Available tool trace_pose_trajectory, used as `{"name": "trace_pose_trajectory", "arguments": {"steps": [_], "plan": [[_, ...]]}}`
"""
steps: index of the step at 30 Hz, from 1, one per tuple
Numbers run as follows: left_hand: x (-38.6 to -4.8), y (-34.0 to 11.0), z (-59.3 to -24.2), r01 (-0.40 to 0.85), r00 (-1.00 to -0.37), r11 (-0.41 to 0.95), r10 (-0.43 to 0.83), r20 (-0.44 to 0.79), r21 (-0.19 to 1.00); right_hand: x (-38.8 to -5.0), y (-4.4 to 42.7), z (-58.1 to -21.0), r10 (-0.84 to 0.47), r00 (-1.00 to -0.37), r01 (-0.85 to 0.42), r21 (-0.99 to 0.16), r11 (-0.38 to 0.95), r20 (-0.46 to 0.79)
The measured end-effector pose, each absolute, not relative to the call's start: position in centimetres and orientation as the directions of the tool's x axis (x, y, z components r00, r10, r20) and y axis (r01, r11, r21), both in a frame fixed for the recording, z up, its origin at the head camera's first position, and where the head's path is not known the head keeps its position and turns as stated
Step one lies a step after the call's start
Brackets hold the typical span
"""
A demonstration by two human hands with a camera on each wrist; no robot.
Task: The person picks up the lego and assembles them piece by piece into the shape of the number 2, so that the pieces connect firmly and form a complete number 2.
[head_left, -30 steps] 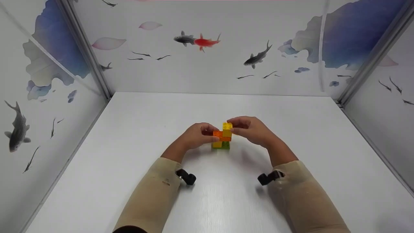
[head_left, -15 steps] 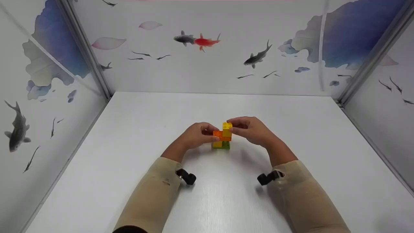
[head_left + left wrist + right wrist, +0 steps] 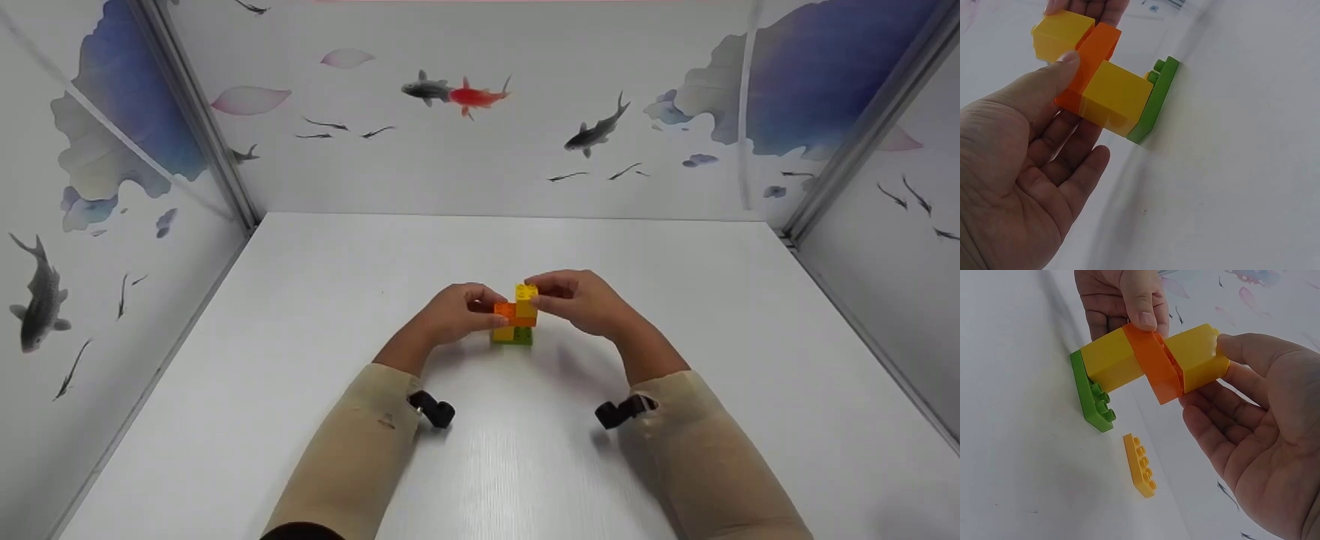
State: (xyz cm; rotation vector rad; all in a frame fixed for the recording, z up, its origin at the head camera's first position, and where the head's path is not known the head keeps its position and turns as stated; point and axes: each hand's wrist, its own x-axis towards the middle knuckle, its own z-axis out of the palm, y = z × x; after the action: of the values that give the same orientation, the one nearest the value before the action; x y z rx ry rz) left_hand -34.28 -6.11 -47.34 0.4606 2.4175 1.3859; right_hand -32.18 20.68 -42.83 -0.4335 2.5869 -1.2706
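Note:
A small stack of toy building bricks stands on the white table. At its bottom lies a flat green brick (image 3: 1092, 396) with studs showing at one end. A yellow block (image 3: 1117, 93) sits on the green brick's other end, and an orange brick (image 3: 1154, 365) lies across above it. My left hand (image 3: 456, 315) pinches the orange brick between thumb and fingers. An upper yellow block (image 3: 1196, 357) is on the orange brick's right end, tilted a little, with a narrow gap and studs visible between them. My right hand (image 3: 589, 304) pinches this upper block.
A flat yellow-orange studded brick (image 3: 1140, 467) lies on the table behind the stack, apart from it, seen in the right wrist view. White walls with printed fish (image 3: 592, 129) enclose the table (image 3: 480, 480) at the back and sides.

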Motion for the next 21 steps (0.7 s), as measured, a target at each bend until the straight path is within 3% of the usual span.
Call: {"name": "trace_pose_trajectory", "arguments": {"steps": [21], "plan": [[-34.37,-6.32,-47.34,0.123,-0.895,0.469,0.433,-0.106,0.874,-32.63,21.27,-42.87,-0.393,-0.913,-0.143,-0.814,0.563,-0.111]]}}
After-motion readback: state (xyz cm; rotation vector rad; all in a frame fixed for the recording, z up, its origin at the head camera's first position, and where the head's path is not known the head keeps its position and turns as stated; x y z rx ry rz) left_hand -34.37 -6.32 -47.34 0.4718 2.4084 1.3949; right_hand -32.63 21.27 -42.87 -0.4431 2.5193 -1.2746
